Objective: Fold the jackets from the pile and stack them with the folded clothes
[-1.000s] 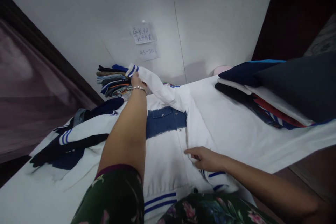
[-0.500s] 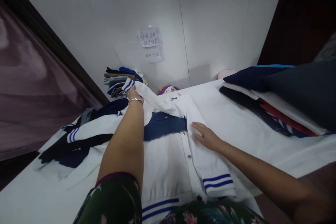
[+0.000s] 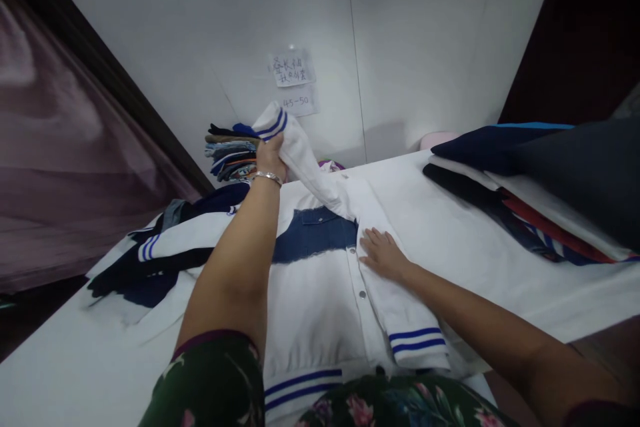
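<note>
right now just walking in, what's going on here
A person has a white jacket with a blue panel spread on a white table. The left hand holds up one sleeve by its striped cuff; the right hand lies spread on the other sleeve. Loose clothes lie to the left, a pile of garments to the right.

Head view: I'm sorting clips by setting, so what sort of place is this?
Probably an indoor garment workspace: a jacket is spread on a table, stacked clothes lie on the right, and handwritten notes hang on the wall.
</note>
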`<action>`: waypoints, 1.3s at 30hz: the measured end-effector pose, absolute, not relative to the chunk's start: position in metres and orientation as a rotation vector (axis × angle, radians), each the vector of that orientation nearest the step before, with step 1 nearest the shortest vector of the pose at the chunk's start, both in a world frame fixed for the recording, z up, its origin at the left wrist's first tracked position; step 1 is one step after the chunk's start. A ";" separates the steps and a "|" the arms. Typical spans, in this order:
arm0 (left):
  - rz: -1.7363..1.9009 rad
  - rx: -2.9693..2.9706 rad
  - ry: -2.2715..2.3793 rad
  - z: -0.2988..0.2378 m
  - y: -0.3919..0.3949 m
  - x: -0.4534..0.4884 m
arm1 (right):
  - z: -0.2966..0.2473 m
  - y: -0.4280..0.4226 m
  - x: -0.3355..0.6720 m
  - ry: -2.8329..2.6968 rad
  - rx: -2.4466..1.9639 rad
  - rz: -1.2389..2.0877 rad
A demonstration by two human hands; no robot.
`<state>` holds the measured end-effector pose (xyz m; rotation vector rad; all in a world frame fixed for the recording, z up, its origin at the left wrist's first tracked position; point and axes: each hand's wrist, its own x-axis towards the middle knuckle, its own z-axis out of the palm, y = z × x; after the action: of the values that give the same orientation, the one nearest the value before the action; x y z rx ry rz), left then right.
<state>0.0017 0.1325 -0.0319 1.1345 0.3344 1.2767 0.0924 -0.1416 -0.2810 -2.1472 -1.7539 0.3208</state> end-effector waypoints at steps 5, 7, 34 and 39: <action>0.984 1.569 0.120 -0.044 0.058 -0.005 | -0.293 -0.139 0.102 -1.383 -1.860 0.594; 0.803 1.834 0.088 -0.065 0.019 -0.015 | -0.290 -0.141 0.112 -1.093 -1.711 0.690; 0.403 2.385 0.805 -0.258 -0.103 -0.073 | -0.270 -0.244 0.102 -0.844 -1.867 0.852; 0.277 2.395 0.914 -0.238 -0.074 -0.065 | -0.266 -0.248 0.120 -1.361 -2.305 0.433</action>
<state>-0.0652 -0.0739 -0.2375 2.3949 0.9145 0.2773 0.1195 -0.2483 -0.2656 -2.3047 -1.3607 0.4329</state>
